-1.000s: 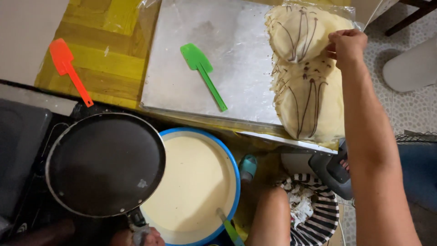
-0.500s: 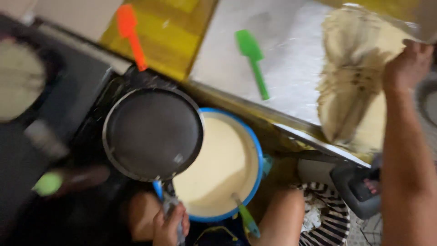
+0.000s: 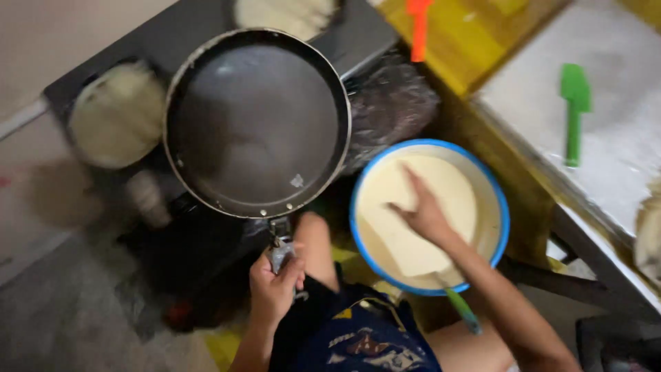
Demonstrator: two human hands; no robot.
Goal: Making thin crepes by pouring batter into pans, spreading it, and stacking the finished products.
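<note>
While the left hand (image 3: 274, 281) is clenched around the metal handle of the dark frying pan (image 3: 256, 120), the pan is held level, up and to the left of the blue-rimmed bowl (image 3: 500, 207). The bowl is full of pale batter (image 3: 385, 189). The right hand (image 3: 425, 215) is above this batter with its fingers spread and loose, grasping nothing; I cannot tell if the fingertips touch the surface. At the lower rim of the bowl a green ladle handle (image 3: 461, 311) sticks out. To the right of the bowl, a green spatula (image 3: 573, 110) lies on the floured counter (image 3: 620, 158). An orange spatula (image 3: 418, 27) lies above the bowl, on a yellow surface.
</note>
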